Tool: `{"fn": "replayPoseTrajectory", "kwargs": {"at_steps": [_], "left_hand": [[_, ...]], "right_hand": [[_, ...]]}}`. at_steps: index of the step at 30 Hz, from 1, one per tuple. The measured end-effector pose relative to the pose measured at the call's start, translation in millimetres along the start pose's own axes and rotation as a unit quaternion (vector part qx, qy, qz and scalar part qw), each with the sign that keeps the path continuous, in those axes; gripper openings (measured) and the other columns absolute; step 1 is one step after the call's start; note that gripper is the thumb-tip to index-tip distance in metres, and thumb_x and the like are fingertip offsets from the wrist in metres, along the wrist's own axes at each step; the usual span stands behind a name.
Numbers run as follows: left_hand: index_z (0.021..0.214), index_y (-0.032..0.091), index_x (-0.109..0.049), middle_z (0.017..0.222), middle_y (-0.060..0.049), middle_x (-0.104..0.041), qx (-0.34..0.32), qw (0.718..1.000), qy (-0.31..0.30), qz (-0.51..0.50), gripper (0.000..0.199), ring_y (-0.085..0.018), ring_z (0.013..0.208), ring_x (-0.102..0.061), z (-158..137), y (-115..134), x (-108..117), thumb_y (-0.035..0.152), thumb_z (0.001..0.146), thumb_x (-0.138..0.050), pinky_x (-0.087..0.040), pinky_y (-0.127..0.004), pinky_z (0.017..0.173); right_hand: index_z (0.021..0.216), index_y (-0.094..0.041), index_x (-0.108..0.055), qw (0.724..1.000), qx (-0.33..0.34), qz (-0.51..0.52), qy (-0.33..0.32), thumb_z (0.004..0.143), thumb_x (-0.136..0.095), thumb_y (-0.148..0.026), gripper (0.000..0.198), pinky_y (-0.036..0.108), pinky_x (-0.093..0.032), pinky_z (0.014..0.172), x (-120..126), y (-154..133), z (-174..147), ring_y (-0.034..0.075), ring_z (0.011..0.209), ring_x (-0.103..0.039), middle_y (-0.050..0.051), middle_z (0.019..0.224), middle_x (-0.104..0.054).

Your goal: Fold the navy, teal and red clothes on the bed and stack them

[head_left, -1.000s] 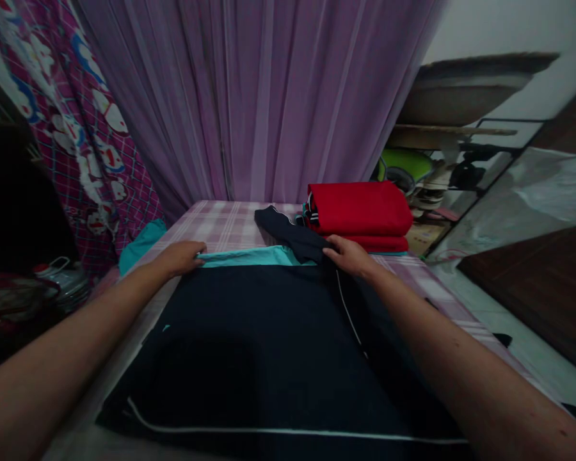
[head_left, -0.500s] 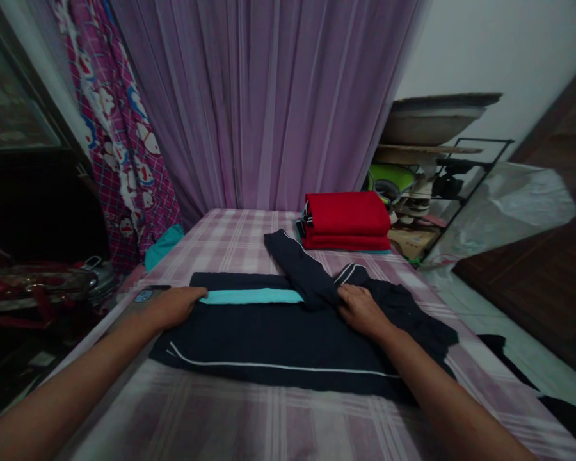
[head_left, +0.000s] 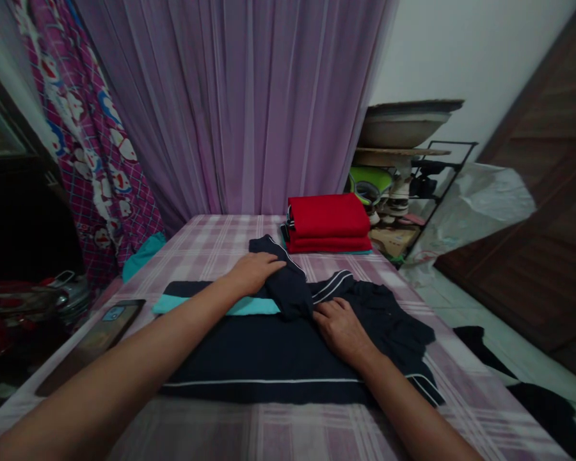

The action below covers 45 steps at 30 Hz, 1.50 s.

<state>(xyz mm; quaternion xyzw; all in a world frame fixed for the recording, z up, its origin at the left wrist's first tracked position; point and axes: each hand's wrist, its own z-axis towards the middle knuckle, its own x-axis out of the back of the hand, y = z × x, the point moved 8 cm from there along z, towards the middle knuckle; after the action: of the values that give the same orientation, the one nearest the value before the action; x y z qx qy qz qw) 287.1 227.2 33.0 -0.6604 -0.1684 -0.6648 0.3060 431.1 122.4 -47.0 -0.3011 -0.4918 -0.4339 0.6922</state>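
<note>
A dark navy long-sleeved top (head_left: 259, 355) with white piping lies partly folded across the bed or table, a turquoise strip (head_left: 254, 307) showing along its far side. One sleeve (head_left: 292, 288) is laid slanting back over the body. On that sleeve rests my left hand (head_left: 252, 272), its fingers stretched out and touching the cloth. My right hand (head_left: 343, 330) lies on the top beside the white-striped collar (head_left: 333, 286), fingers slightly bent and apart. My left forearm hides part of the hem side.
A folded red stack of cloth (head_left: 329, 224) sits at the back right. At the left edge lies a phone (head_left: 118, 320). Purple curtains (head_left: 254, 109) hang behind the checked cloth (head_left: 221, 426). A loaded rack (head_left: 448, 195) stands to the right.
My left hand has left the hem end and moved right onto the sleeve. My right hand stays near the collar with its grip loosened. The view has shifted right.
</note>
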Motion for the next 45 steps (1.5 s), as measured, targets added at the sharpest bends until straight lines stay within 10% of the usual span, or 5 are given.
{"fn": "replayPoseTrajectory", "kwargs": {"at_steps": [11, 17, 22, 35, 45], "left_hand": [[0.102, 0.023, -0.072, 0.127, -0.010, -0.067, -0.074, 0.989, -0.084, 0.095, 0.025, -0.027, 0.130, -0.050, 98, 22, -48, 0.015, 0.081, -0.060, -0.028, -0.050, 0.112], [0.092, 0.021, -0.068, 0.095, -0.005, -0.071, -0.100, 0.989, -0.049, 0.095, 0.015, -0.021, 0.099, -0.062, 44, 7, 20, 0.025, 0.081, -0.059, -0.026, -0.050, 0.114], [0.089, 0.022, -0.063, 0.092, -0.003, -0.069, -0.126, 0.990, -0.031, 0.055, 0.010, -0.020, 0.092, -0.062, -36, 21, 65, 0.022, 0.080, -0.057, -0.032, -0.045, 0.110], [0.106, 0.029, -0.059, 0.098, 0.002, -0.071, -0.107, 0.978, -0.056, -0.171, 0.024, -0.018, 0.090, -0.066, -135, 122, 31, 0.038, 0.085, -0.065, -0.044, -0.029, 0.076], [0.106, 0.026, -0.064, 0.092, 0.002, -0.076, -0.069, 0.923, -0.125, -0.358, 0.025, -0.013, 0.077, -0.069, -145, 118, 10, 0.034, 0.082, -0.064, -0.044, -0.022, 0.063]], "right_hand": [[0.107, -0.020, -0.071, 0.995, -0.054, 0.055, -0.059, 0.094, -0.045, -0.012, 0.029, 0.037, -0.043, 0.091, 2, 5, -2, 0.020, 0.098, -0.065, 0.009, 0.108, -0.073], [0.150, -0.027, -0.039, 0.974, -0.218, 0.005, -0.063, 0.088, -0.042, -0.007, 0.066, 0.029, -0.052, 0.076, 9, 45, -3, 0.019, 0.095, -0.069, 0.010, 0.160, -0.030], [0.149, -0.029, -0.039, 0.962, -0.249, -0.023, -0.111, 0.091, -0.040, -0.010, 0.062, 0.028, -0.051, 0.073, 17, 68, 1, 0.022, 0.099, -0.068, 0.013, 0.145, -0.047], [0.118, -0.023, -0.065, 0.963, -0.224, -0.113, -0.097, 0.095, -0.037, -0.014, 0.037, 0.031, -0.050, 0.077, 39, 80, -26, 0.022, 0.102, -0.065, 0.012, 0.136, -0.055], [0.112, -0.019, -0.072, 0.984, -0.177, -0.031, 0.012, 0.094, -0.048, -0.021, 0.031, 0.037, -0.046, 0.100, 73, 46, 6, 0.024, 0.117, -0.061, 0.012, 0.133, -0.063]]}}
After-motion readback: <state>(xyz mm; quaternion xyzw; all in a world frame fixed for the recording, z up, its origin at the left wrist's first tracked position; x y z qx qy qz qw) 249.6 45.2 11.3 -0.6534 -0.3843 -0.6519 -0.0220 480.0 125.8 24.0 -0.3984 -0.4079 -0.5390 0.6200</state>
